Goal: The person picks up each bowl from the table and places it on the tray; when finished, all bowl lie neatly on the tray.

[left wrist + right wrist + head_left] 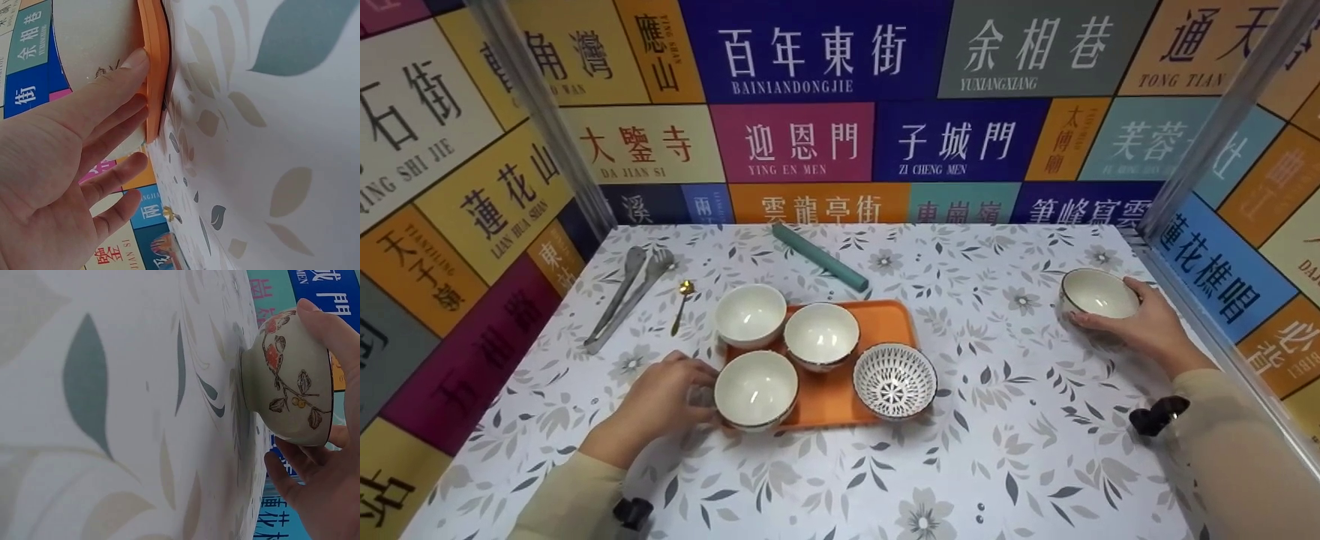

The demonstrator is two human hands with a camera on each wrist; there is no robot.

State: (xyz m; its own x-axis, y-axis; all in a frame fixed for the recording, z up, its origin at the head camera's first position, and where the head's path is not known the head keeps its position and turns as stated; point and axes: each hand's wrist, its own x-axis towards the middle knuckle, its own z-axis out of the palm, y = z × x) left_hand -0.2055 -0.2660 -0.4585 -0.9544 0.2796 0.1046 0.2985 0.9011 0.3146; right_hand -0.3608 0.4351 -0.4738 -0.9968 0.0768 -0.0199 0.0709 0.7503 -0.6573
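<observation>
At the right of the table my right hand (pixel 1147 326) grips a cream bowl (pixel 1099 294) by its rim, thumb on the near side. The right wrist view shows red birds and a leafy branch painted on this bowl (pixel 295 379), its foot close to the tablecloth. My left hand (pixel 671 401) is at the left edge of an orange tray (pixel 817 405). In the left wrist view its thumb and nearest fingers touch the tray's edge (pixel 158 62), the other fingers loosely spread. Beside that hand, a cream bowl (pixel 756 390) stands on the tray's near left corner.
Two more cream bowls (pixel 750 315) (pixel 821 334) and a black-and-white patterned bowl (pixel 895 381) stand on the tray. Behind it lies a green stick (pixel 820 256). Grey tongs (pixel 630 296) and a small gold spoon (pixel 682 306) lie at left. Sign-covered panels border the table.
</observation>
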